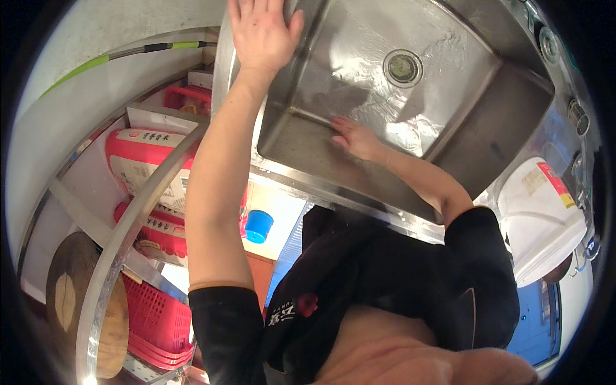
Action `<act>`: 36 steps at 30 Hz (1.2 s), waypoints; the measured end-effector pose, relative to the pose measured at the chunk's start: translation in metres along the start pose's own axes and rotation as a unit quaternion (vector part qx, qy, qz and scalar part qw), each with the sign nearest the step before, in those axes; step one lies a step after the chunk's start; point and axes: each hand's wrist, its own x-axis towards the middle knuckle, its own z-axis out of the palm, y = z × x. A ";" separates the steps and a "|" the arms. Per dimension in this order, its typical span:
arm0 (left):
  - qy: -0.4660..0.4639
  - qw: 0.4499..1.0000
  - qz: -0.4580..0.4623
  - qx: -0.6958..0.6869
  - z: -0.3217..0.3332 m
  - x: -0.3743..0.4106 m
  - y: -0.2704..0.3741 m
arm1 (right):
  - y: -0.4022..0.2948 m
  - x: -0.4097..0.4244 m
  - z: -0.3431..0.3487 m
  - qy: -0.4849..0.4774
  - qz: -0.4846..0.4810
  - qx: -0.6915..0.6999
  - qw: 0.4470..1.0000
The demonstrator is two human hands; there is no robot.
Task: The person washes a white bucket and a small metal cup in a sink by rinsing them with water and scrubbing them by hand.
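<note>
A deep stainless steel sink (332, 57) lies before me, its floor wet and shiny, with a round drain strainer (403, 67) holding some greenish matter. My left hand (263, 33) rests with fingers spread on the sink's left rim, its fingertips cut off by the top of the picture. Lower inside the basin is my right hand (356, 139), its fingers apart near the edge between the near wall and the floor. Neither hand shows an object in it.
To the left, a metal rack (139, 192) holds red-and-white printed sacks (144, 154), red plastic baskets (159, 313) and a round wooden board (86, 308). A white plastic bucket (539, 221) stands at the right. A blue container (259, 226) shows below the sink's near edge.
</note>
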 end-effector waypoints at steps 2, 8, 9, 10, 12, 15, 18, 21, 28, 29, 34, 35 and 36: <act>-0.003 1.000 -0.005 0.005 0.001 -0.004 0.001 | -0.015 0.004 0.010 0.043 -0.031 -0.004 0.999; -0.002 1.000 0.008 0.014 -0.002 0.004 0.003 | 0.046 0.053 -0.036 0.016 -0.098 -0.168 0.981; -0.005 1.000 0.004 0.015 -0.002 0.001 0.002 | 0.051 0.044 -0.054 0.004 -0.079 -0.171 0.982; -0.008 1.000 -0.002 0.015 -0.002 0.000 0.002 | 0.056 0.033 -0.064 0.093 -0.003 -0.227 0.969; -0.015 1.000 -0.011 0.015 -0.002 -0.001 0.003 | 0.061 0.017 -0.070 0.207 0.112 -0.325 0.916; -0.019 1.000 -0.001 0.016 -0.003 0.005 0.007 | 0.057 0.040 -0.011 0.137 -0.136 -0.295 0.936; -0.019 1.000 0.004 0.005 -0.002 0.010 0.009 | 0.037 0.098 -0.001 0.137 -0.173 -0.305 0.926; -0.018 0.999 -0.005 0.040 0.000 0.002 0.008 | 0.027 0.125 -0.056 0.178 0.145 -0.192 0.954; 0.013 0.998 0.015 0.054 0.021 -0.003 -0.014 | -0.051 0.162 -0.147 -0.109 -0.126 0.006 0.986; 0.014 0.998 0.014 0.052 0.021 -0.001 -0.012 | -0.021 0.178 -0.153 -0.116 -0.136 -0.061 0.982; 0.008 0.999 0.007 0.040 0.019 -0.001 -0.012 | 0.046 0.151 -0.169 0.288 0.131 -0.200 0.927; 0.008 0.999 0.007 0.037 0.019 -0.002 -0.011 | 0.044 0.144 -0.148 0.248 0.140 -0.201 0.937; 0.008 0.999 0.005 0.035 0.018 -0.003 -0.010 | 0.039 0.137 -0.125 0.207 0.145 -0.200 0.946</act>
